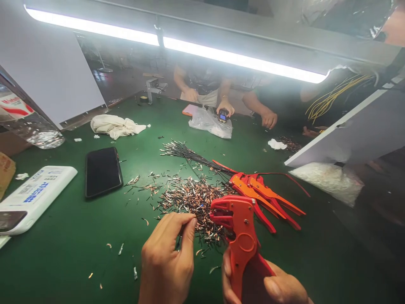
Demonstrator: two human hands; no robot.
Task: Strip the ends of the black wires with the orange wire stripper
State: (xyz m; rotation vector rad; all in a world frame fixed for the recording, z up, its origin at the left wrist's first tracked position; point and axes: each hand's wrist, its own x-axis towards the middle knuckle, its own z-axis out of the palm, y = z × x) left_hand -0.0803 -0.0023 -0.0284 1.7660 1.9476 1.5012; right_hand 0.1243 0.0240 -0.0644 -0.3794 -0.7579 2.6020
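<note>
My right hand (268,283) is wrapped round the handle of a red and orange wire stripper (243,228), whose jaws point left. Close to those jaws, the thumb and forefinger of my left hand (171,253) are pinched together; whatever they hold is too small to name. Behind both hands lies a heap of short copper and black wire scraps (196,202). A bundle of black wires (199,158) with bare metal ends stretches across the back of the heap. Two more wire strippers (265,190) rest to the right, near the bundle's end.
A black phone (103,172), a white box-shaped device (38,198) and a plastic bottle (34,122) are on the left. White cloth (115,126) lies farther back. Across the green table (63,261), co-workers' hands show, one holding a small device (223,115). A bag (329,181) sits right.
</note>
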